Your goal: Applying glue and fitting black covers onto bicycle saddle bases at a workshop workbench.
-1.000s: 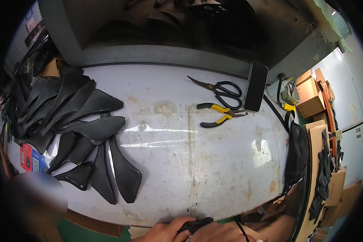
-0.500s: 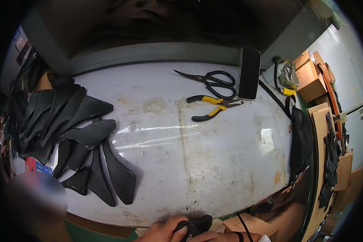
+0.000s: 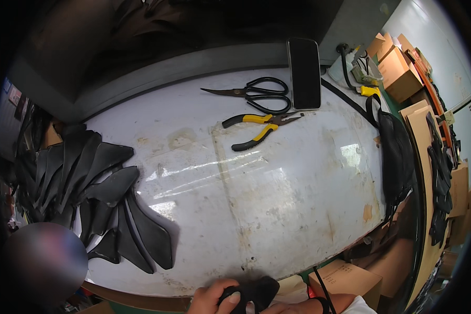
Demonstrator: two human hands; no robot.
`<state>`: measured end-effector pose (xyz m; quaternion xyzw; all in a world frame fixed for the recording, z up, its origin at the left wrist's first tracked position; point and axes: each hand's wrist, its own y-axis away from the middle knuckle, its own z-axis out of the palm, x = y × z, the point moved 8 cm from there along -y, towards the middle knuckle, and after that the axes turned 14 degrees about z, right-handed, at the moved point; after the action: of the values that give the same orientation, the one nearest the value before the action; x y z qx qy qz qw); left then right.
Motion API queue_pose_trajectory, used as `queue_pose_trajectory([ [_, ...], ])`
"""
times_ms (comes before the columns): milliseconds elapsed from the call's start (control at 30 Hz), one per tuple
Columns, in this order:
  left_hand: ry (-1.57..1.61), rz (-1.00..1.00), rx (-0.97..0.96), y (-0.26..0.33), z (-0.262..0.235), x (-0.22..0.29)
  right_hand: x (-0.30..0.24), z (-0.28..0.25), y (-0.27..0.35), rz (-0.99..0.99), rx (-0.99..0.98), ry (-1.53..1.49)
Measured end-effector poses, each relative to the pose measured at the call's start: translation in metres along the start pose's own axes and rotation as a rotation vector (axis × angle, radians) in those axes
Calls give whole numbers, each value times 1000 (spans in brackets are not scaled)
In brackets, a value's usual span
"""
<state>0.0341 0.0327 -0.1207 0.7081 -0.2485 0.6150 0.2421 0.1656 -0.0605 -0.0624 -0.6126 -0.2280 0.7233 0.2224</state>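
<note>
workshop | worn white bench (image 3: 288, 209) | pliers (image 3: 257, 119) | scissors (image 3: 240, 92) | overlapping black shaped pieces (image 3: 110, 188) | stacked cardboard boxes (image 3: 399, 76)

No txt legible; tiny print (image 3: 345, 269) on cardbd box (image 3: 353, 282), lower rt, unreadable.

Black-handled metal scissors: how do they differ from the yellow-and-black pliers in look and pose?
The black-handled metal scissors have looped handles; the yellow-and-black pliers have two separate, spread handles. The scissors' long blades point left; the pliers' shorter nose points right. The scissors' handles are plain black, the pliers' two-coloured. Both lie on the white table.
</note>
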Motion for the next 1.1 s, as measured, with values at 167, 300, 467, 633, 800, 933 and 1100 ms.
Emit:
queue_pose_trajectory([
  [167,73,33,21,0,-7,-5,-11,-2,2,-45,-47,28],
  [300,59,-37,40,4,-5,-10,-12,-8,-4,-51,98,148],
  [467,107,-90,32,1,4,-7,-14,-11,-22,33,-61,142],
  [633,-151,59,-229,-8,26,11,-20,-9,-31,-22,-67,89],
  [800,-269,44,-326,3,27,-1,-8,-7,-43,11,-77,93],
  [933,-263,73,-296,2,27,-3,-2,-4,-46,36,-92,94],
  [1100,-232,123,-282,2,24,0,2,5,-68,149,-358,109],
])
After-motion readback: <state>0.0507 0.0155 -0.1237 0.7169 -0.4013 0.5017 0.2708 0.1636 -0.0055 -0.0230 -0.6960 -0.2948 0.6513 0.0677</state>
